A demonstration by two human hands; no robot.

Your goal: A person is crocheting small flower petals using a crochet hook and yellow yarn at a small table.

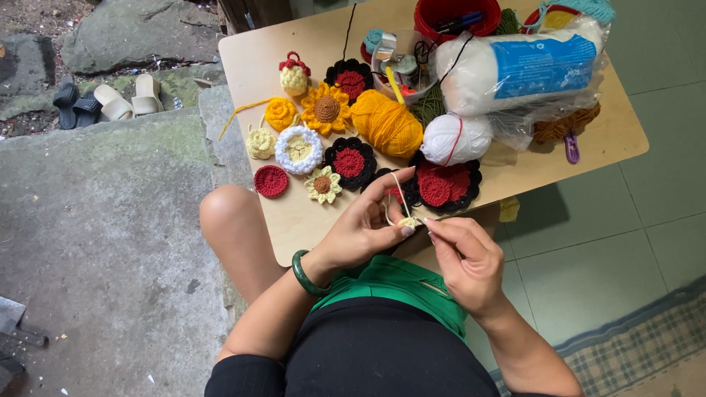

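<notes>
My left hand (362, 224) pinches a tiny pale yellow crochet piece (407, 221) between thumb and fingers, with a pale yarn strand looped over the forefinger. My right hand (467, 259) is closed just right of the piece, its fingertips against it; the crochet hook it seems to hold is mostly hidden. Both hands hover at the near edge of the small wooden table (294, 220). A green bangle (303, 274) circles my left wrist.
On the table lie several crocheted flowers, among them a sunflower (326, 109) and black-and-red rounds (350, 162), plus an orange yarn ball (387, 123), a white yarn ball (455, 138), bagged white yarn (515, 70) and a red container (456, 16). Sandals (110, 101) rest on the stone at left.
</notes>
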